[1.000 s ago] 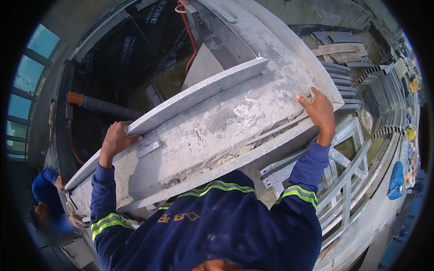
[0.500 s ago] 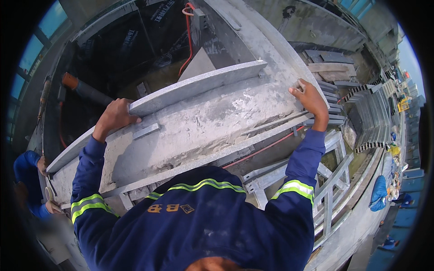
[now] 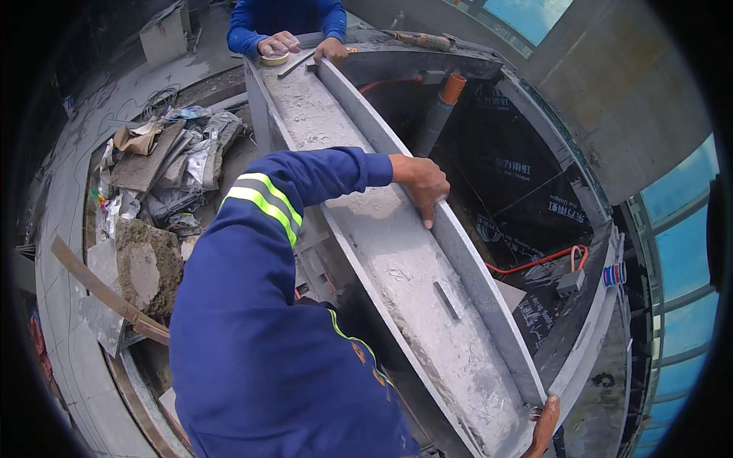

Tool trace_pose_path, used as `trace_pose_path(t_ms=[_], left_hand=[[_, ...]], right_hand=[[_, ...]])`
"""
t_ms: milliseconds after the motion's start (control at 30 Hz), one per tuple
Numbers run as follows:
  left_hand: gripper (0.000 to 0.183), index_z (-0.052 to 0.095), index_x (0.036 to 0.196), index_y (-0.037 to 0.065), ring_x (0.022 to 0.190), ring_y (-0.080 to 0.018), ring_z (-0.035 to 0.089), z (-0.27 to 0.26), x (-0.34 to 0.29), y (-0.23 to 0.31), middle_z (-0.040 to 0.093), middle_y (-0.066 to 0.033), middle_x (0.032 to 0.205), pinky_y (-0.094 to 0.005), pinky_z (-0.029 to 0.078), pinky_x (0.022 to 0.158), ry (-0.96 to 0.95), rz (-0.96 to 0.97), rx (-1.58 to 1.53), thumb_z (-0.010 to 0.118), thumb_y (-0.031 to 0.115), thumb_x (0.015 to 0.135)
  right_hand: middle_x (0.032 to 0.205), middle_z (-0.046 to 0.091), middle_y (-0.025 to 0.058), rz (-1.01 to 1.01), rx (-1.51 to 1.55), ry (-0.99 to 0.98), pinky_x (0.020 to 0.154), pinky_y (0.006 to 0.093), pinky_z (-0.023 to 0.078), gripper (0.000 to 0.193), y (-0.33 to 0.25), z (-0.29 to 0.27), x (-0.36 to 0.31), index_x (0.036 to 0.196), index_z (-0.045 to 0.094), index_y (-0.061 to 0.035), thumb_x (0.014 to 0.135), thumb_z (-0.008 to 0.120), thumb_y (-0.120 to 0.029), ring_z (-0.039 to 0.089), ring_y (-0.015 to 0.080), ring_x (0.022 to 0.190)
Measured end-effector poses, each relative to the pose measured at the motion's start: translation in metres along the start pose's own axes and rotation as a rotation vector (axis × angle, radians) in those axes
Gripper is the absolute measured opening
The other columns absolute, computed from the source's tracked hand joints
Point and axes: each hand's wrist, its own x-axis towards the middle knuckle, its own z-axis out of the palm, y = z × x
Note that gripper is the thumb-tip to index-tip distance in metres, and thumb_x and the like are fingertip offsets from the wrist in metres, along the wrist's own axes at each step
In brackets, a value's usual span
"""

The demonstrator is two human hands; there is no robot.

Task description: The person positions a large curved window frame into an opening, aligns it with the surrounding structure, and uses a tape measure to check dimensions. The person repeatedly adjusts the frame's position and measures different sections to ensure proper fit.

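My left hand (image 3: 422,185) is closed over the upper edge of a long grey stone slab (image 3: 481,298), its thumb on the inner face. The slab stands upright along a mortar-covered concrete ledge (image 3: 397,252). At the slab's near end, my right hand (image 3: 544,429) grips the corner, partly cut off by the slab and the view's rim. A short grey strip (image 3: 448,300) lies on the ledge beside the slab. At the far end, a co-worker's hand (image 3: 331,50) touches the slab. The other co-worker's hand (image 3: 279,43) rests by a roll of tape (image 3: 274,59).
Right of the slab is a recess lined with black sheet (image 3: 527,168), with a grey pipe (image 3: 437,114) capped in orange and a red cable (image 3: 534,261). A small can (image 3: 614,275) stands on its rim. Rubble (image 3: 149,267) and broken boards (image 3: 153,156) lie at left.
The view has swung round to the left, bringing the co-worker to the top. My right hand has come onto the slab's end; my left hand still holds the slab's edge.
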Motion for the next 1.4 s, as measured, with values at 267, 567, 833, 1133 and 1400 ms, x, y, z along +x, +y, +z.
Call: trace_pose_path(t_ms=[267, 567, 833, 1133, 1400], left_hand=[[0.073, 0.079, 0.115, 0.002, 0.093, -0.0393, 0.077, 0.008, -0.022, -0.023, 0.079, -0.0184, 0.093, -0.047, 0.059, 0.084, 0.14, 0.12, 0.006, 0.088, 0.061, 0.072], [0.069, 0.079, 0.113, 0.0, 0.09, -0.0385, 0.077, 0.005, -0.009, -0.051, 0.078, -0.0213, 0.089, -0.0462, 0.059, 0.082, 0.176, 0.126, -0.002, 0.089, 0.054, 0.071], [0.073, 0.078, 0.115, -0.004, 0.092, -0.0421, 0.075, 0.006, -0.037, -0.059, 0.077, -0.027, 0.095, -0.0473, 0.057, 0.091, 0.217, -0.088, -0.018, 0.099, 0.041, 0.061], [0.056, 0.072, 0.118, 0.0, 0.088, -0.0439, 0.074, 0.008, -0.014, -0.04, 0.076, -0.0255, 0.099, -0.0462, 0.057, 0.082, 0.15, 0.098, 0.024, 0.093, 0.019, 0.07], [0.051, 0.068, 0.113, 0.005, 0.084, -0.0421, 0.073, 0.009, -0.008, 0.002, 0.076, -0.0218, 0.095, -0.0457, 0.056, 0.076, 0.232, 0.106, -0.011, 0.093, 0.021, 0.071]], right_hand=[[0.113, 0.067, 0.0302, -0.27, -0.601, 0.162, 0.09, 0.0524, 0.055, 0.028, 0.029, 0.025, 0.05, 0.124, 0.06, -0.0006, 0.107, 0.049, -0.02, 0.067, 0.0472, 0.105], [0.099, 0.073, 0.0248, -0.021, -0.12, 0.225, 0.081, 0.0439, 0.055, 0.063, 0.028, 0.025, -0.013, 0.133, 0.06, 0.0076, 0.112, 0.047, -0.051, 0.071, 0.0338, 0.087], [0.128, 0.071, 0.0174, -0.025, -0.099, 0.251, 0.102, 0.0383, 0.049, 0.053, -0.041, 0.02, -0.037, 0.14, 0.065, -0.0074, 0.106, 0.061, -0.048, 0.067, 0.0264, 0.115], [0.134, 0.068, 0.013, -0.055, -0.152, 0.32, 0.104, 0.0416, 0.051, 0.051, -0.028, 0.007, -0.055, 0.143, 0.064, -0.0139, 0.1, 0.072, -0.04, 0.066, 0.0321, 0.12], [0.145, 0.063, 0.0127, -0.097, -0.314, 0.211, 0.106, 0.0435, 0.051, 0.061, -0.074, 0.017, -0.051, 0.148, 0.06, -0.0178, 0.092, 0.081, -0.028, 0.063, 0.0367, 0.128]])
